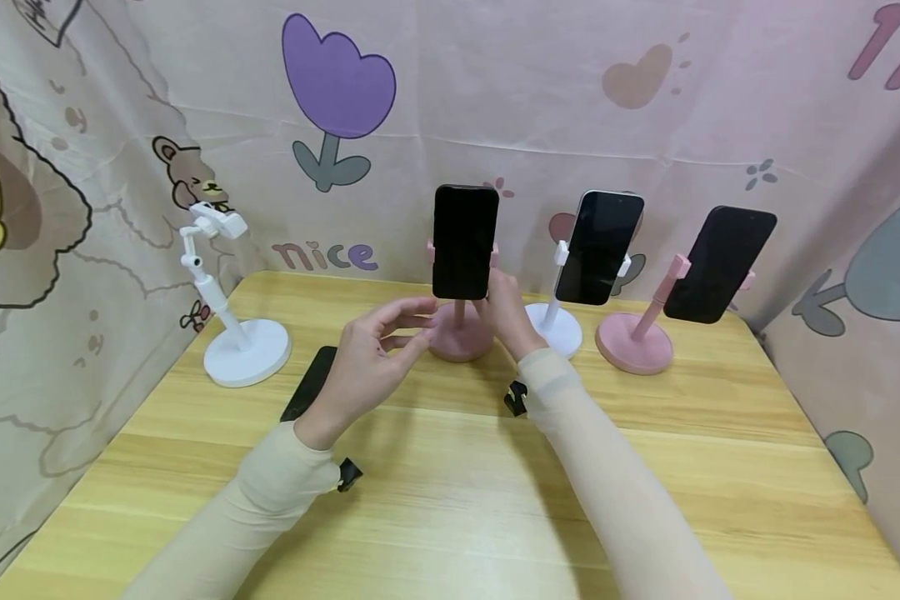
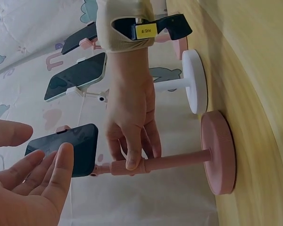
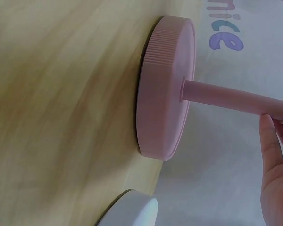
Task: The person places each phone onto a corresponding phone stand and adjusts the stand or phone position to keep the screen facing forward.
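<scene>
I see the right hand [image 1: 508, 313], thumb and fingers curled round the stem of a round-based pink plastic phone stand [image 1: 461, 340], a slim black phone [image 1: 465, 242] clamped on top, near the back edge of the yellow wood-grain desk [image 1: 435, 500]. I find the left hand [image 1: 367, 362] just beside the stand, fingers parted, loosely bent, holding nothing

We've got a pink round-based phone stand [image 1: 461, 337], base edge finely ribbed, with a flat black rectangular phone [image 1: 465, 242]. Also: white round-based stand [image 1: 558, 333], black pale-edged phone [image 1: 598, 250]; second pink round-based stand [image 1: 621, 348], plain black phone [image 1: 720, 265]. Left: white jointed stand [image 1: 247, 357]. Yellow wood-grain counter [image 1: 457, 500]. Pale pinkish backdrop cloth [image 1: 480, 75], purple tulip print [image 1: 337, 83], multicoloured "nice" lettering [image 1: 332, 257].
</scene>
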The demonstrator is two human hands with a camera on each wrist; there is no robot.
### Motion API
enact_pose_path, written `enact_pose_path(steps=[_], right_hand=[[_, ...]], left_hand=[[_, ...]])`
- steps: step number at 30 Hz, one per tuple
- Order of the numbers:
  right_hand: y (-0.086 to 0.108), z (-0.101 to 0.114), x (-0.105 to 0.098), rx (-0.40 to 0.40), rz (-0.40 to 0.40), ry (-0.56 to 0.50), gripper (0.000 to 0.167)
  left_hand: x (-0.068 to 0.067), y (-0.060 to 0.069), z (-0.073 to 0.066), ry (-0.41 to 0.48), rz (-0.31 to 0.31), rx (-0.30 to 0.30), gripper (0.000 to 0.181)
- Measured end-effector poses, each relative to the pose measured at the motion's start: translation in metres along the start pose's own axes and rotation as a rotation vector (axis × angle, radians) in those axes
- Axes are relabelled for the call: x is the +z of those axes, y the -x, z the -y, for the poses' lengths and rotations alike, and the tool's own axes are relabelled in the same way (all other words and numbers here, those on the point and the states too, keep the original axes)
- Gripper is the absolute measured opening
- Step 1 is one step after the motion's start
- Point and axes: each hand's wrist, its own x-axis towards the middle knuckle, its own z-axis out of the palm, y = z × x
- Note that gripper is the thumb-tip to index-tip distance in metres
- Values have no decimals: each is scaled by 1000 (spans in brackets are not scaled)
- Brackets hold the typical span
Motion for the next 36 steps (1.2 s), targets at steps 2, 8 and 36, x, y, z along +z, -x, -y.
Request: enact_pose_path(steps=[2,8,36], right_hand=[[-1,0,0,-7,-9,8,5],[-2,-1,2,5,-14,16,5],[24,-2,11,11,72,-77,13]], left_hand=[[0,0,1,-2,3,-5,35],[-1,1,2,-30,9,-11,34],[-44,-2,19,-255,-8,-96,29]])
